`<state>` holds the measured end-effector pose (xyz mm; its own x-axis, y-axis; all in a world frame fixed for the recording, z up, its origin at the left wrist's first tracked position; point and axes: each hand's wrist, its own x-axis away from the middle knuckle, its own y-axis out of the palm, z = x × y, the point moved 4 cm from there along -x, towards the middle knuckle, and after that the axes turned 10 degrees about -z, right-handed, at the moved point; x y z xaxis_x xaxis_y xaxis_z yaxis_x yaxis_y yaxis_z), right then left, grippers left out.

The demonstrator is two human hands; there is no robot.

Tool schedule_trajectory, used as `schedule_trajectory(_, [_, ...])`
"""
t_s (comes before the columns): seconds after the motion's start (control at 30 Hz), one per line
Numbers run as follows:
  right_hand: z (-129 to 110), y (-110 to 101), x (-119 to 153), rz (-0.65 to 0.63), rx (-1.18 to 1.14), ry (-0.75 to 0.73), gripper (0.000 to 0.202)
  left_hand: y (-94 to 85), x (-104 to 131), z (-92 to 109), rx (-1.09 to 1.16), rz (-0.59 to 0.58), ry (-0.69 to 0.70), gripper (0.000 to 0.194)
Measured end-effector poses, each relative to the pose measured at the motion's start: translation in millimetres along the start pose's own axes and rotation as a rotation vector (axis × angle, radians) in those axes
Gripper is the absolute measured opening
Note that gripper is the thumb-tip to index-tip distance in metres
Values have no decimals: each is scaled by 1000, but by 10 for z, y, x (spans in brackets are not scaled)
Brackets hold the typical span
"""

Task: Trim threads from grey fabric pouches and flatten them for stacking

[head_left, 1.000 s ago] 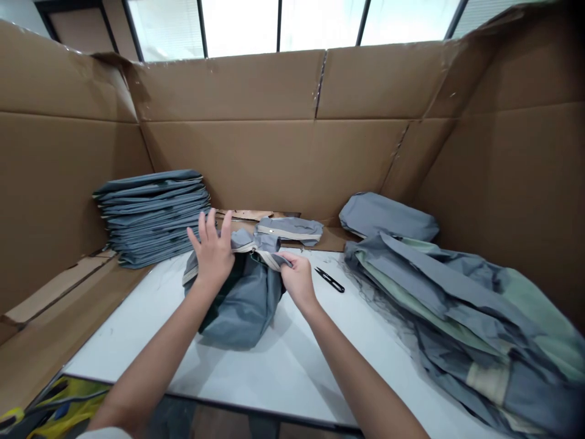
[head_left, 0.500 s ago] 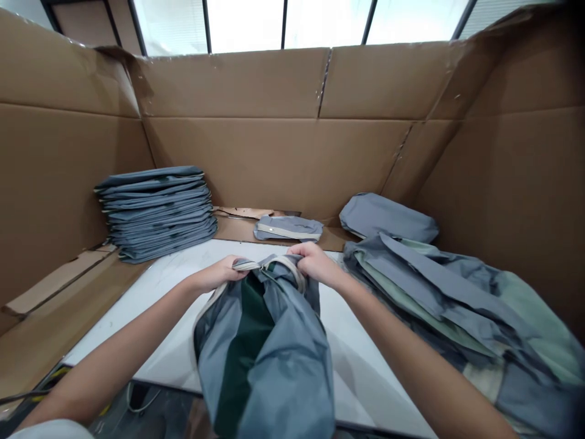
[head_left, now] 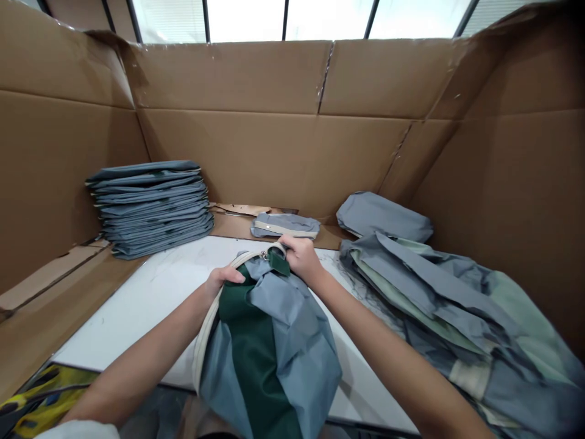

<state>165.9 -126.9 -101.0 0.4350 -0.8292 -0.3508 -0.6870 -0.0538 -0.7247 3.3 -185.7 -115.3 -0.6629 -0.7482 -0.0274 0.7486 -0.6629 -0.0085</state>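
A blue-grey fabric bag (head_left: 301,323) with a dark green stripe and a cream zip edge hangs between my hands over the front of the white table. My left hand (head_left: 223,278) grips the bag's upper left edge, thumb on top of the cloth. At the top right of the opening, my right hand (head_left: 300,256) is closed on the cream zip edge, beside a small dark green tab (head_left: 278,262). The lower end of the bag drops past the table's front edge and out of the frame.
Tall cardboard walls (head_left: 256,146) surround the white table (head_left: 169,286). Folded blue-grey pieces form a stack (head_left: 153,210) at the back left. A small folded pouch (head_left: 286,225) lies at the back middle. Loose grey and pale green fabric (head_left: 439,292) is heaped on the right.
My left hand has moved slightly down and left along the edge, and my right hand slightly up and left. The bag has turned, showing more green stripe and the green tab.
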Motion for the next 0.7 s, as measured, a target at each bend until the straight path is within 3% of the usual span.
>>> schedule_trajectory(0.13, [-109, -95, 107, -175, -101, 47, 32, -112, 1, 6, 152, 72, -156, 47])
schedule_trajectory(0.2, [-173, -131, 189, -290, -181, 91, 36, -204, -2, 74, 51, 142, -153, 37])
schedule_trajectory(0.27, [-212, -124, 252, -362, -266, 161, 57, -256, -14, 148, -26, 154, -112, 34])
schedule_trajectory(0.3, [-230, -91, 274, -406, -343, 194, 68, -268, -18, 172, -34, 143, -98, 35])
schedule_trajectory(0.37, [-284, 18, 312, -523, -556, 238, 70, -279, -5, 188, 9, 122, -106, 43])
schedule_trajectory(0.43, [-355, 123, 360, -630, -771, 286, 62, -257, 39, 180, 64, 41, -153, 51])
schedule_trajectory(0.5, [-406, 167, 418, -662, -879, 354, 58, -201, 116, 172, 69, -117, -216, 55])
schedule_trajectory(0.57, [-438, 152, 475, -651, -955, 392, 60, -165, 208, 177, -12, -239, -261, 48])
schedule_trajectory(0.7, [-429, 108, 588, -723, -1134, 372, 74, -182, 329, 178, -134, -307, -293, 29])
